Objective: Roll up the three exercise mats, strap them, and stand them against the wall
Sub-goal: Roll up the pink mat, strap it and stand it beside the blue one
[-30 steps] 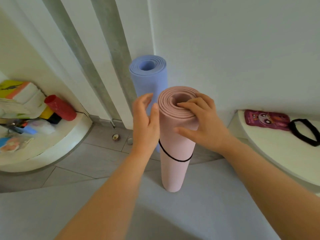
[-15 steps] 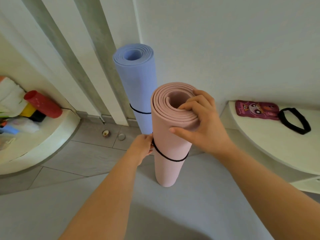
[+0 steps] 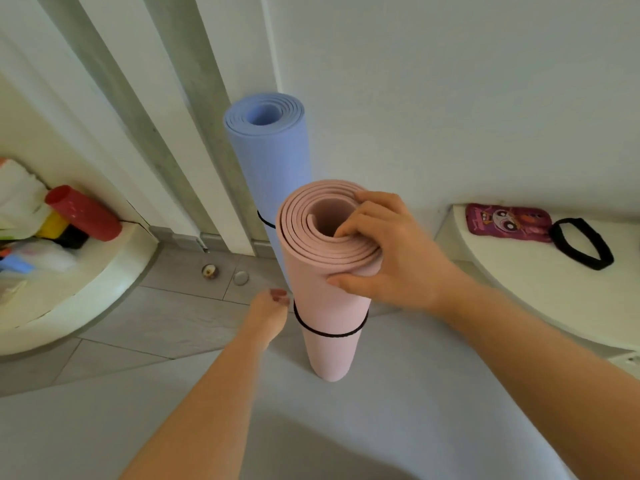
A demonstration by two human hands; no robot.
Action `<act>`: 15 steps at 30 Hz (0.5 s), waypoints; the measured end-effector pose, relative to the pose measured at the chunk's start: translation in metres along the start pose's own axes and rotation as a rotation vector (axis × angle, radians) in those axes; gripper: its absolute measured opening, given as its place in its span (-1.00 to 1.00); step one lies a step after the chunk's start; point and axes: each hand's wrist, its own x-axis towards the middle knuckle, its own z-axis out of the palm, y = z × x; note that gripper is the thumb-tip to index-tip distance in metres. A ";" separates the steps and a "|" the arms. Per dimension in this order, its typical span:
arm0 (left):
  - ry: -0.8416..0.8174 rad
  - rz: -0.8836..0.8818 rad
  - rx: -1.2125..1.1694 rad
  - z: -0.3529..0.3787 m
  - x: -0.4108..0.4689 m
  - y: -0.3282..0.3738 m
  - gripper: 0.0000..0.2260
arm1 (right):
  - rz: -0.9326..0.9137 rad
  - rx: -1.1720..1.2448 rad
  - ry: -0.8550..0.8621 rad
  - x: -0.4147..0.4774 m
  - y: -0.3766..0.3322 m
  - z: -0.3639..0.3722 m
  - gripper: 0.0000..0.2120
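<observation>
Right hand: the right hand [image 3: 391, 251] clasped the top of the pale pink rolled foam mat [image 3: 322, 306], fingers curled over the rim into the spiral and thumb pressed on the outer wall, likely to keep the roll upright and stop its layers springing loose.
Left hand: the left hand [image 3: 268, 308] sat low at the roll's left side, fingertips touching or just beside the thin black elastic strap [image 3: 329, 335]. Whether it pinched the strap could not be told, as the fingers were turned away from view.
Pink mat's place: it stood on end on the flat pale grey mat [image 3: 398, 393], directly under the right hand and just right of the left one, a little out from the white wall [image 3: 450, 98].
Blue mat: the lilac-blue rolled foam mat [image 3: 273, 168] stood strapped in the corner behind, apparently against the wall, so that one looked finished.
Likely purpose: the strap was probably being seated before the pink roll joined the blue one.
Spare strap: a black elastic loop [image 3: 581, 242] lay on the white curved shelf [image 3: 519, 289], well apart from both hands, presumably waiting for the grey mat.
</observation>
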 end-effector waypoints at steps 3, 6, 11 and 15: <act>0.171 0.446 -0.163 -0.040 -0.027 0.040 -0.49 | 0.011 -0.155 -0.271 0.013 -0.006 -0.024 -0.49; 0.113 0.906 0.266 -0.068 -0.059 0.083 -0.28 | -0.001 -0.247 -0.475 0.026 -0.012 -0.042 -0.49; -0.080 1.036 0.762 -0.081 -0.072 0.113 -0.37 | -0.035 -0.574 -0.574 0.038 -0.016 -0.060 -0.53; -0.103 1.051 0.806 -0.073 -0.082 0.117 -0.47 | 0.020 -0.611 -0.560 0.022 -0.022 -0.047 -0.53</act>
